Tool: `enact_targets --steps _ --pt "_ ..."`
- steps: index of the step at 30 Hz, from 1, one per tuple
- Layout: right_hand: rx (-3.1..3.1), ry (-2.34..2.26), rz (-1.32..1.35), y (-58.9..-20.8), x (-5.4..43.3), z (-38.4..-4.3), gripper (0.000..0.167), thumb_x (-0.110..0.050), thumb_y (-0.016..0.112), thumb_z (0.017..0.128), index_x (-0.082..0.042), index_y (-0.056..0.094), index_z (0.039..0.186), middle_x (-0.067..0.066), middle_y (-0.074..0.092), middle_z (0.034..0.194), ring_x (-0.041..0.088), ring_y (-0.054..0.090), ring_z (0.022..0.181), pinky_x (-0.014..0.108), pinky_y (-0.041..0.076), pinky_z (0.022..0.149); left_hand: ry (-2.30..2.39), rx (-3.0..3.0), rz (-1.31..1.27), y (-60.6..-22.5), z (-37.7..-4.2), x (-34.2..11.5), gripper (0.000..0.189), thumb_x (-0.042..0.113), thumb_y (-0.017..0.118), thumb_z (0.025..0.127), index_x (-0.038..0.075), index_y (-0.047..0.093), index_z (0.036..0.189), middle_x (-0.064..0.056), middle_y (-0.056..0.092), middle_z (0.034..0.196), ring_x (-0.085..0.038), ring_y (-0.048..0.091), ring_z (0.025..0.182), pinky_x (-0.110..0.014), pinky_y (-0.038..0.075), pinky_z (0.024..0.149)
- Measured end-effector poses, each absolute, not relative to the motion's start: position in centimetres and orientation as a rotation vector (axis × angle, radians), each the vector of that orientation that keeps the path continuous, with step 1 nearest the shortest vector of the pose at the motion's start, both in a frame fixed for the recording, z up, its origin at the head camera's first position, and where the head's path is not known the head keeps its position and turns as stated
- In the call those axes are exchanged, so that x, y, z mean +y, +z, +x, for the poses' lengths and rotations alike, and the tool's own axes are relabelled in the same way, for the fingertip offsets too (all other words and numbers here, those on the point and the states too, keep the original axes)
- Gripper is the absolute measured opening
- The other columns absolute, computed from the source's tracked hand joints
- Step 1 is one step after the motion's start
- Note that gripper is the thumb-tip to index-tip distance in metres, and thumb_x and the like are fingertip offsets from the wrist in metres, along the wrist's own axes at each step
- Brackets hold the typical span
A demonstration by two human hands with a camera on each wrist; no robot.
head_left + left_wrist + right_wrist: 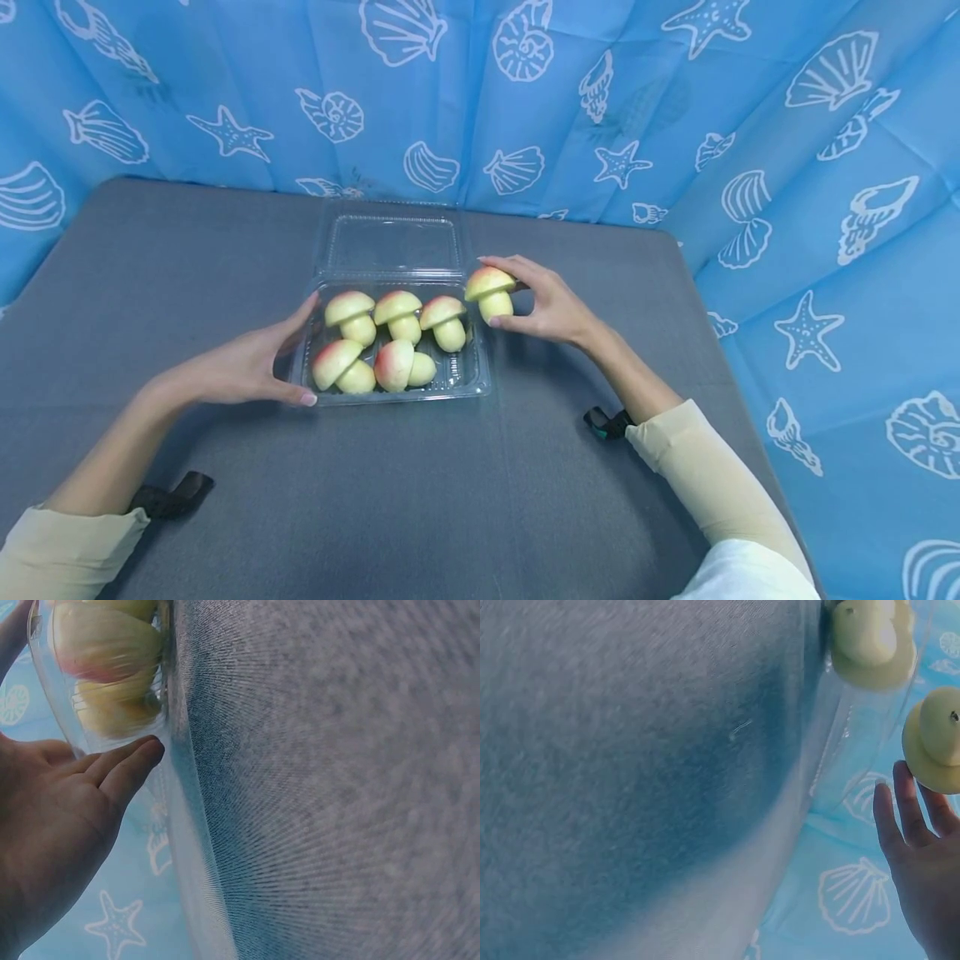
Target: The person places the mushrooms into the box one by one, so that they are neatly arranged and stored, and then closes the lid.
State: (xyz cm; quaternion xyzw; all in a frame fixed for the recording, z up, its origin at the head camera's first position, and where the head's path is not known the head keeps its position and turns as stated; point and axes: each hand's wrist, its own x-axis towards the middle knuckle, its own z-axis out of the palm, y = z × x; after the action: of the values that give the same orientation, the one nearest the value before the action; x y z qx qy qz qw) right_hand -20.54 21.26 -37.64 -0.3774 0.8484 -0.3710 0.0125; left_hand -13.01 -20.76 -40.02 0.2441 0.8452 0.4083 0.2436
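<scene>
A clear plastic box (471,385) with a hinged lid lies open, holding several yellow mushrooms (357,379) with pink-tinged caps in two rows. At its left end rests my left hand (243,362), thumb by the front corner and forefinger by the back corner. In the left wrist view the outer fingers (127,766) lie straight against the box's end. My right hand (551,304) holds one more yellow mushroom (491,292) upright beside the box's right edge, fingers on the cap and thumb low on the stem. The right wrist view shows its underside.
The box's transparent lid (393,242) is folded back toward the far edge of the grey cloth-covered table (420,500). A blue curtain (480,108) with white shells and starfish hangs behind and on the right. Each wrist wears a black strap (172,497).
</scene>
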Motion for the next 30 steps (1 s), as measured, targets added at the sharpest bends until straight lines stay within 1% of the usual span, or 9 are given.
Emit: enact_targets --steps 5,8,10,14,17,21,23,28,30 --pt "2.654 -1.099 -1.205 -37.3 20.9 -19.9 0.079 -0.030 0.083 0.080 -0.016 0.047 0.149 0.001 0.060 0.130 0.017 0.056 0.119 0.046 0.044 0.105 1.121 2.305 0.663 -40.0 -13.0 -20.8 0.130 0.039 0.084 0.079 0.019 -0.019 0.157 -0.014 -0.013 0.165 -0.047 0.015 0.146 -0.060 0.023 0.115" --pt "2.644 -1.069 -1.225 -37.2 20.6 -19.5 0.081 -0.032 0.083 0.080 -0.014 0.046 0.150 0.004 0.058 0.137 0.019 0.053 0.126 0.045 0.041 0.109 1.123 2.302 0.662 -40.0 -13.0 -20.7 0.131 0.039 0.084 0.079 0.018 -0.019 0.157 -0.014 -0.013 0.165 -0.047 0.014 0.146 -0.060 0.022 0.115" --pt "2.639 -1.060 -1.240 -37.1 20.4 -19.2 0.080 -0.032 0.083 0.080 -0.012 0.047 0.149 0.005 0.057 0.140 0.019 0.052 0.129 0.043 0.041 0.110 1.122 2.303 0.664 -40.0 -13.0 -20.7 0.131 0.038 0.084 0.079 0.018 -0.019 0.157 -0.014 -0.013 0.165 -0.047 0.014 0.146 -0.060 0.022 0.115" --pt "2.629 -1.063 -1.272 -37.3 20.1 -18.7 0.076 -0.032 0.084 0.079 -0.008 0.051 0.144 0.005 0.058 0.138 0.019 0.053 0.127 0.041 0.044 0.107 1.120 2.300 0.668 -39.9 -13.0 -20.7 0.130 0.039 0.084 0.079 0.019 -0.019 0.157 -0.014 -0.014 0.165 -0.047 0.014 0.147 -0.059 0.022 0.116" --pt "2.622 -1.071 -1.275 -37.5 19.8 -18.3 0.074 -0.034 0.084 0.079 -0.012 0.053 0.143 0.001 0.057 0.136 0.017 0.053 0.125 0.041 0.045 0.105 1.120 2.298 0.663 -39.9 -12.9 -20.6 0.130 0.038 0.084 0.079 0.020 -0.019 0.157 -0.014 -0.014 0.164 -0.047 0.014 0.146 -0.059 0.022 0.115" --pt "2.619 -1.067 -1.283 -37.7 19.5 -17.9 0.074 -0.037 0.084 0.079 -0.017 0.053 0.143 0.001 0.057 0.133 0.016 0.054 0.122 0.041 0.046 0.102 1.118 2.303 0.651 -39.8 -12.8 -20.7 0.131 0.038 0.085 0.079 0.019 -0.019 0.157 -0.015 -0.012 0.164 -0.048 0.015 0.146 -0.060 0.022 0.115" --pt "2.614 -1.057 -1.298 -37.7 19.3 -17.7 0.075 -0.037 0.084 0.079 -0.015 0.053 0.144 0.002 0.059 0.132 0.017 0.055 0.120 0.042 0.047 0.102 1.120 2.307 0.652 -39.7 -12.7 -20.7 0.131 0.038 0.085 0.079 0.018 -0.018 0.157 -0.017 -0.012 0.164 -0.049 0.016 0.145 -0.060 0.023 0.115" --pt "2.611 -1.005 -1.303 -38.0 18.7 -17.2 0.078 -0.039 0.082 0.080 -0.013 0.050 0.146 0.005 0.059 0.134 0.020 0.055 0.124 0.045 0.046 0.104 1.118 2.314 0.660 -39.6 -12.7 -20.8 0.130 0.038 0.084 0.079 0.017 -0.017 0.157 -0.019 -0.011 0.164 -0.051 0.017 0.144 -0.063 0.024 0.113" --pt "2.626 -0.976 -1.300 -38.1 18.5 -17.0 0.077 -0.041 0.082 0.080 -0.014 0.051 0.145 0.005 0.059 0.135 0.020 0.054 0.125 0.046 0.045 0.104 1.117 2.312 0.654 -39.6 -12.7 -20.7 0.130 0.038 0.084 0.079 0.017 -0.017 0.157 -0.018 -0.011 0.164 -0.050 0.017 0.145 -0.063 0.024 0.114"
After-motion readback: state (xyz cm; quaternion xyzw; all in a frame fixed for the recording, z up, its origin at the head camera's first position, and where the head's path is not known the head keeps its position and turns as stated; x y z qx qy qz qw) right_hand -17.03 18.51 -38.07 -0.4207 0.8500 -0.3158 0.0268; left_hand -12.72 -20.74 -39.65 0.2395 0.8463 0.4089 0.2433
